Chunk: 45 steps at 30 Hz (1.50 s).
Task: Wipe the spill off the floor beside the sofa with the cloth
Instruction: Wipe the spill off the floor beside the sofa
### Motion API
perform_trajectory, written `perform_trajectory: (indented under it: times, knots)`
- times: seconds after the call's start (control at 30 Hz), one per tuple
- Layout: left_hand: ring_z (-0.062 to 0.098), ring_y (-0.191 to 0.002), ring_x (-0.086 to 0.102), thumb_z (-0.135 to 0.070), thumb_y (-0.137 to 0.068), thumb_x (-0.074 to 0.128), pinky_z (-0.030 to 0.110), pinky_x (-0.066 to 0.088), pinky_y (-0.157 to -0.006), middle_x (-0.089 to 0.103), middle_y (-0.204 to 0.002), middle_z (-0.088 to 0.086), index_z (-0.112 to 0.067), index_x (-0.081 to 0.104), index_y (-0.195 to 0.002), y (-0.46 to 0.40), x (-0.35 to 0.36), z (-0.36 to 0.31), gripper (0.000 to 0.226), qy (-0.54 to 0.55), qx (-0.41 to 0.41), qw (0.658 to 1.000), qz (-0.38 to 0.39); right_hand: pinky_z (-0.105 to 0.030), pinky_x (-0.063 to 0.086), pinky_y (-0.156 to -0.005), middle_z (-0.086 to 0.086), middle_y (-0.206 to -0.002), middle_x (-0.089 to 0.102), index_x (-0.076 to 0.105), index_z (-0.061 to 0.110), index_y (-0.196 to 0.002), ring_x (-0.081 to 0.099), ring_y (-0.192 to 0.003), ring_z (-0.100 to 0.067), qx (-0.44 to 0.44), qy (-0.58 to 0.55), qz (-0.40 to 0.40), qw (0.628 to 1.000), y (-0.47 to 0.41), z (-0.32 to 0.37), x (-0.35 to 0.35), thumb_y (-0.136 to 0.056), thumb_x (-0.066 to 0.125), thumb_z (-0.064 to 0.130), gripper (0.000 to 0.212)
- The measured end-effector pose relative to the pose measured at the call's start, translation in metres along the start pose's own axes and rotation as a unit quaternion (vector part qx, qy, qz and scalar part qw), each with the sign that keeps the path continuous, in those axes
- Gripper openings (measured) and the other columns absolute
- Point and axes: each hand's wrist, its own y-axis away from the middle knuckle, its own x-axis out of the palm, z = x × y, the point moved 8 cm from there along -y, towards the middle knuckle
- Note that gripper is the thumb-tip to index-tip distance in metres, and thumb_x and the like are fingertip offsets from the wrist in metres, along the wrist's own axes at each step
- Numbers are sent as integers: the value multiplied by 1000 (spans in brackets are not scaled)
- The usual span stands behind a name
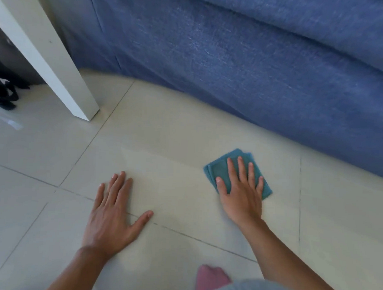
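A folded teal cloth (218, 171) lies flat on the pale tiled floor (164, 132), a short way in front of the blue sofa (256, 70). My right hand (241, 191) presses down on the cloth with the palm flat and the fingers spread, covering its near right part. My left hand (113, 211) rests flat on the bare tile to the left, fingers apart, holding nothing. A faint damp streak shows on the tile between the cloth and the left hand. No distinct puddle is visible.
A white table leg (57, 71) stands on the floor at the upper left, close to the sofa's corner. Dark objects (2, 90) lie behind it at the far left. A pink sock or slipper (210, 279) and grey shorts show at the bottom.
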Motion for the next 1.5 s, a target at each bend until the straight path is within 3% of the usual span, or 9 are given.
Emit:
perform_trajectory:
  times: [0.07,0.23,0.43,0.67,0.83,1.07,1.23,1.37,1.5]
  knots:
    - [22,-153,14,-76,-82,38,43,7,-124,24,-163,11,-7,35,-149,-1,-1,0,97,3,-6,1000,2,-57,0,-123,1,-171,4,13,30,-161,-2,-157,-28,14,-9,-17,1000,41,4,5,-92,15,63,77]
    - [24,-152,18,-76,-80,39,45,11,-124,27,-162,11,-7,39,-147,2,-2,2,96,3,1,1000,-2,-51,-8,-123,16,-168,-8,8,41,-160,-16,-155,-16,-210,-17,57,976,45,73,10,-96,27,65,71]
    - [23,-152,17,-80,-81,31,44,9,-124,28,-162,11,-7,41,-146,-1,2,-1,98,11,4,1000,4,-56,0,-124,1,-171,-2,6,30,-162,-7,-157,-26,104,-17,-9,994,33,-39,3,-90,7,63,79]
    - [23,-151,22,-79,-78,40,46,15,-123,32,-160,11,-8,44,-144,-3,0,1,97,23,-3,1000,-7,-53,-1,-124,13,-170,3,15,40,-159,-7,-157,-18,-241,-32,41,969,21,98,2,-94,32,64,71]
    - [20,-151,21,-76,-80,44,40,10,-124,32,-160,7,-10,45,-144,-2,2,2,92,36,-8,999,-10,-53,-7,-124,9,-171,-6,5,37,-160,-10,-156,-21,-100,-9,37,994,-104,75,-16,-97,22,64,70]
    - [21,-152,19,-73,-80,56,49,9,-124,33,-159,6,-11,42,-146,-9,2,3,92,5,-19,1000,5,-56,-10,-122,9,-170,-11,2,38,-160,-17,-155,-21,-220,19,65,973,-142,171,-11,-98,17,62,68]
    - [22,-150,24,-74,-79,57,55,20,-120,36,-158,8,-9,48,-143,-9,2,0,91,12,-22,1000,8,-53,-3,-124,9,-171,0,11,39,-160,-8,-157,-22,-323,8,59,944,-47,161,-2,-97,29,61,69]
    - [22,-150,25,-75,-79,57,54,22,-119,34,-159,7,-10,49,-142,-10,-1,3,91,16,-27,1000,2,-51,1,-125,9,-170,8,17,40,-159,-2,-157,-21,-273,25,60,960,-49,128,-2,-94,30,63,70]
    - [22,-151,22,-76,-80,55,55,20,-119,34,-159,8,-9,46,-144,-12,-5,6,93,19,-23,999,-21,-55,-6,-124,7,-171,0,12,38,-160,-6,-157,-24,-230,-1,34,973,-125,204,-9,-95,25,62,70]
